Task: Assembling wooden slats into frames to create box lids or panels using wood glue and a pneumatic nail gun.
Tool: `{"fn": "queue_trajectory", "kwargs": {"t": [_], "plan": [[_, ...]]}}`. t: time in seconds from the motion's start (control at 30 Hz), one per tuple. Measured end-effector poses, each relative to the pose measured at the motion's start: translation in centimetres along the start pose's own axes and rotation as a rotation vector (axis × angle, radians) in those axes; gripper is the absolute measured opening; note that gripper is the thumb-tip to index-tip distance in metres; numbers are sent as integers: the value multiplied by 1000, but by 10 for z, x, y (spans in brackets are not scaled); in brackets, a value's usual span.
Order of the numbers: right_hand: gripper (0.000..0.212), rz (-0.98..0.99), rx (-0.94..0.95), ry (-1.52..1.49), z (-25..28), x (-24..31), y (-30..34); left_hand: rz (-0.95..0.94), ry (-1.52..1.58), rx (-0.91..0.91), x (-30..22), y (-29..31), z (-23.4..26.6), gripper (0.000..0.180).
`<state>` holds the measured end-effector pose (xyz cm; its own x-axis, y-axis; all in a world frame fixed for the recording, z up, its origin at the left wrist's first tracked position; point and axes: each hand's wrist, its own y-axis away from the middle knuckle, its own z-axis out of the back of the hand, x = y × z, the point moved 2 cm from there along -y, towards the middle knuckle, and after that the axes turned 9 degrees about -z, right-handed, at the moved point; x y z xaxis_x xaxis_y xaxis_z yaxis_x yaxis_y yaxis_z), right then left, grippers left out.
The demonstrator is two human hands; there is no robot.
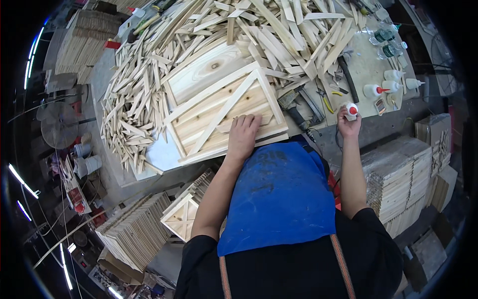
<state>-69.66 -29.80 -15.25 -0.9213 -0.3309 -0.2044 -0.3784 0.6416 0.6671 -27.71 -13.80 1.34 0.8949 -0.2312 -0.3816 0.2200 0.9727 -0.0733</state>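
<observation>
A pale wooden panel [199,130] with a strip frame and one diagonal strip lies at the near edge of the table. My left hand [243,133] rests over its near part, fingers bent over a short wood strip [266,121] whose ends show on both sides. The thumb is hidden. To the right, beyond the panel, my right hand [349,126] is closed around a white glue bottle [351,113] with a red cap, held up near the table's edge. Behind the panel lies another framed board [209,70] with a knot, partly covered.
Loose wood strips [289,35] heap along the table's back and left. A nail gun [298,109], pliers [326,101] and more glue bottles [373,90] lie at the right. Stacked panels [137,229] stand below left; other stacks [398,174] stand at the right.
</observation>
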Motion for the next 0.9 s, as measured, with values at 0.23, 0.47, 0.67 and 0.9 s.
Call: {"fn": "queue_trajectory", "kwargs": {"t": [0.23, 0.47, 0.67, 0.9], "plan": [[59, 83, -33, 166, 10, -44, 55, 165, 369, -526, 3, -3, 68, 46], [62, 135, -83, 156, 5, -112, 77, 715, 1351, -516, 90, 64, 11, 21], [63, 132, -162, 128, -5, -154, 107, 895, 840, 355, 106, 66, 51, 24], [69, 139, -147, 232, -19, -207, 132, -182, 89, -235, 88, 41, 45, 29]]}}
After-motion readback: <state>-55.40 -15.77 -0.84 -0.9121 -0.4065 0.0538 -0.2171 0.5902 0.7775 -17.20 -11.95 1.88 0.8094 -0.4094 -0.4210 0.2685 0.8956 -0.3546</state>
